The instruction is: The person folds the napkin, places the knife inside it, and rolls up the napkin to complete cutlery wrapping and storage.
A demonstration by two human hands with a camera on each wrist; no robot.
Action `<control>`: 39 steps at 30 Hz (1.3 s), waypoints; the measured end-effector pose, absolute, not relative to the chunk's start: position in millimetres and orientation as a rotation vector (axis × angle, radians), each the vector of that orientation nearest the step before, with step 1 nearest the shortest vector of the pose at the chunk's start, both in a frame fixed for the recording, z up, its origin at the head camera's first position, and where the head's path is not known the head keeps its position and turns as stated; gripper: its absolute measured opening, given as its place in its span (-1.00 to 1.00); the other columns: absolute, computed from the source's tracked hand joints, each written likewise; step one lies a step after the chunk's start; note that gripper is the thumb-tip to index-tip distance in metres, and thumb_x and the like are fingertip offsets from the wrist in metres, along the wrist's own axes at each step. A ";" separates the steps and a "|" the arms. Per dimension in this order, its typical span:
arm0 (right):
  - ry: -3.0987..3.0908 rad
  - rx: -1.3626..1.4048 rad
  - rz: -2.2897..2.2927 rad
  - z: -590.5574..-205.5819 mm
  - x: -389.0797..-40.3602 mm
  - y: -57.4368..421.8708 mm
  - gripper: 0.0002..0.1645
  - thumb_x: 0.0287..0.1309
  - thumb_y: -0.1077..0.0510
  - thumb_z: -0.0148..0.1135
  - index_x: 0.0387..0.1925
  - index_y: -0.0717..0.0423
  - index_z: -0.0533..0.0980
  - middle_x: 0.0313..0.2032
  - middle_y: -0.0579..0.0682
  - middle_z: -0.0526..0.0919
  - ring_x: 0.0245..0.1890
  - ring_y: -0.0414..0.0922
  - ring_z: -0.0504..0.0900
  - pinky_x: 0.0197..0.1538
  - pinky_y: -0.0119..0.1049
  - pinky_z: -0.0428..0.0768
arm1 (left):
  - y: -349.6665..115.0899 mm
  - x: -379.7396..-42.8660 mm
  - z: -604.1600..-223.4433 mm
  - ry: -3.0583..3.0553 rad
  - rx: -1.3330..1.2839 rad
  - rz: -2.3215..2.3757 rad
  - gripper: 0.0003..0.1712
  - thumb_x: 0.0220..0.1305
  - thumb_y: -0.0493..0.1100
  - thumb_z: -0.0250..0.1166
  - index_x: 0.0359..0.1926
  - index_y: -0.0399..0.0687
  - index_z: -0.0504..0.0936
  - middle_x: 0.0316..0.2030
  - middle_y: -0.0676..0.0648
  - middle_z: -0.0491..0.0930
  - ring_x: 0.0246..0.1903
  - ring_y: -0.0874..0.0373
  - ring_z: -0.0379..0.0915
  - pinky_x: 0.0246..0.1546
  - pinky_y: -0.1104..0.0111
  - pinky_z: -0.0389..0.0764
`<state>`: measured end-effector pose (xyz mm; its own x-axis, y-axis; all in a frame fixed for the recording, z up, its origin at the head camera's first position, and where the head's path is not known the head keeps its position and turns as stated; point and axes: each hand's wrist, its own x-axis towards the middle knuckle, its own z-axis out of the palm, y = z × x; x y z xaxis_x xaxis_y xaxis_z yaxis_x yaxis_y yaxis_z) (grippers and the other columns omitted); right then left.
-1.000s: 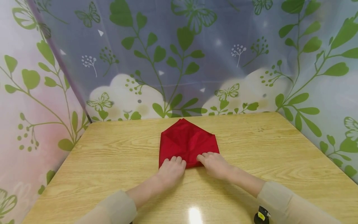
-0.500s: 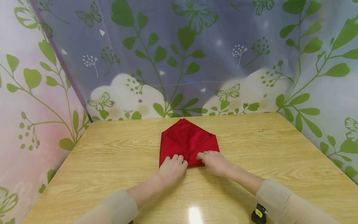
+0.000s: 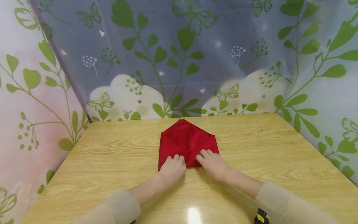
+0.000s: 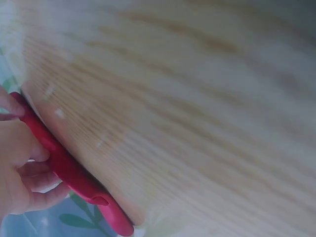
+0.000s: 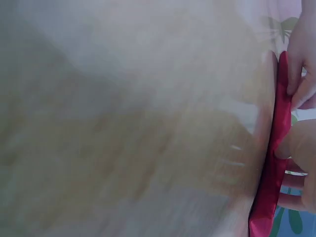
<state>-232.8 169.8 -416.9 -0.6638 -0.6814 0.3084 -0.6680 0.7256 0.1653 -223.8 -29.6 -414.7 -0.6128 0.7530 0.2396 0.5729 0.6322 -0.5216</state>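
A red cloth (image 3: 188, 137), folded to a point at its far end, lies on the wooden table. My left hand (image 3: 172, 169) grips the near edge left of its middle. My right hand (image 3: 213, 165) holds the same edge farther right. In the left wrist view the near edge of the cloth (image 4: 64, 165) looks thick and rolled, with the thumb of my left hand (image 4: 17, 165) against it and fingers beyond. The right wrist view shows the thumb of my right hand (image 5: 302, 158) pressed to that edge, its fingers on the other side. Some fingertips are hidden by the cloth.
The wooden table (image 3: 117, 146) reaches back to a printed curtain (image 3: 167, 56) with leaves and butterflies. More of this fabric hangs at both sides. A small black and yellow object (image 3: 261, 217) shows beside the right sleeve.
The fingers of my right hand have shifted slightly left and spread a little on the cloth. My left hand stays nearly in place. The folded shape looks the same.
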 end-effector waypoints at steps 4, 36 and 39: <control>-2.484 1.030 -0.210 -418.3 -228.3 168.2 -0.79 -0.10 0.28 0.33 -0.41 0.12 0.45 -0.42 0.00 0.39 -0.43 -0.07 0.37 -0.50 -0.31 0.34 | -31.8 -227.4 -414.3 -2.461 -1.052 0.537 -0.92 0.08 -0.18 0.29 -0.43 -0.11 0.64 -0.54 -0.03 0.37 -0.51 0.15 0.35 -0.61 0.39 0.40; -2.481 1.085 -0.223 -420.5 -237.2 167.2 -0.73 -0.12 0.31 0.36 -0.46 0.16 0.38 -0.54 0.01 0.39 -0.61 -0.13 0.28 -0.62 -0.41 0.26 | -24.4 -224.7 -414.9 -2.500 -1.020 0.537 -0.80 0.04 -0.17 0.35 -0.41 -0.10 0.47 -0.53 -0.03 0.33 -0.52 0.15 0.26 -0.58 0.40 0.38; -2.469 1.078 -0.240 -421.9 -238.0 167.1 -0.73 -0.10 0.29 0.35 -0.46 0.15 0.37 -0.53 0.01 0.39 -0.61 -0.12 0.30 -0.63 -0.40 0.26 | -23.0 -225.6 -416.3 -2.502 -1.004 0.540 -0.79 0.04 -0.18 0.34 -0.42 -0.10 0.44 -0.54 -0.03 0.32 -0.52 0.14 0.27 -0.59 0.40 0.37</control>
